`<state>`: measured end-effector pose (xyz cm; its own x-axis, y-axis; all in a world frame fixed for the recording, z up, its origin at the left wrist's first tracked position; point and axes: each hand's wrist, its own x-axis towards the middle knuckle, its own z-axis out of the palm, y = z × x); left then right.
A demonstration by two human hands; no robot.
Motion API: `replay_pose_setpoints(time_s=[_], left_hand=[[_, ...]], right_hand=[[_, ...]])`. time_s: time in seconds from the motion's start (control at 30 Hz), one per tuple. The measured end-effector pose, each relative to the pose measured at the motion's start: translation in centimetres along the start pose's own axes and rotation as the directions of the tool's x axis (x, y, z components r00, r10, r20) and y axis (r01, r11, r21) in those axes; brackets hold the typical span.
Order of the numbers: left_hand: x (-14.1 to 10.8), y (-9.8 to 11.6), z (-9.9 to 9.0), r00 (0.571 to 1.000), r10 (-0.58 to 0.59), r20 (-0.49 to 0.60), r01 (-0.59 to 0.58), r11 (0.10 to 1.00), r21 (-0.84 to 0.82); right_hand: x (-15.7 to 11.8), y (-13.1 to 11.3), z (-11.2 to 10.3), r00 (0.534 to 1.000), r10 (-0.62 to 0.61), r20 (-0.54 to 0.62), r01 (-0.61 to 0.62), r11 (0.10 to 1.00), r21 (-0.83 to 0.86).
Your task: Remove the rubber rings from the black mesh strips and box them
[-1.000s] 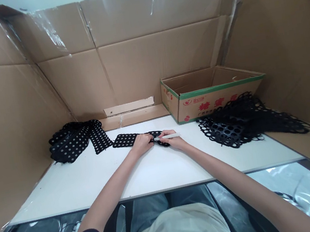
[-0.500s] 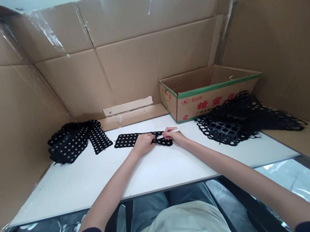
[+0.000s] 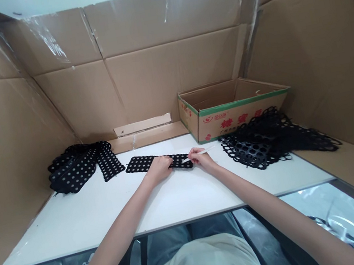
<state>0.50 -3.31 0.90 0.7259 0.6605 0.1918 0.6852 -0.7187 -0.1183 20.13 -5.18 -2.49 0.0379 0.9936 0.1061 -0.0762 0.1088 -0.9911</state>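
A black strip [image 3: 139, 163] with rows of round holes lies flat on the white table in front of me. My left hand [image 3: 161, 168] is closed on the middle of its near side, fingers curled over the fabric. In my right hand [image 3: 201, 157] is a slim white pen-like tool [image 3: 205, 150], pinched between the fingers. Its tip points left onto the strip's right part. Whether the tip goes through a hole is too small to tell.
A pile of black dotted strips [image 3: 76, 171] lies at the left. On the right, black lacy netting [image 3: 256, 143] is heaped against an open cardboard box [image 3: 209, 123] with green edging. Cardboard walls [image 3: 140, 79] enclose the back and sides of the white table [image 3: 189, 203].
The strip's right part, bunched up under my fingers before, now lies flatter. My left hand has shifted slightly along it. The whole view has moved a little.
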Motion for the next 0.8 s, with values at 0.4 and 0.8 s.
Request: replay_pose_setpoints(time_s=[0.4,0.8], left_hand=[[0.5,2.1,1.7,0.994,0.057,-0.097,-0.056,0.998,0.016],[0.5,1.5,3.1,0.99,-0.027,-0.138,0.013,0.994,-0.105]], right_hand=[[-0.1,-0.1,0.3,1.0,-0.03,0.004,0.03,0.998,-0.052],[-0.2,0.8,-0.1,0.99,-0.119,0.076,0.126,0.987,-0.097]])
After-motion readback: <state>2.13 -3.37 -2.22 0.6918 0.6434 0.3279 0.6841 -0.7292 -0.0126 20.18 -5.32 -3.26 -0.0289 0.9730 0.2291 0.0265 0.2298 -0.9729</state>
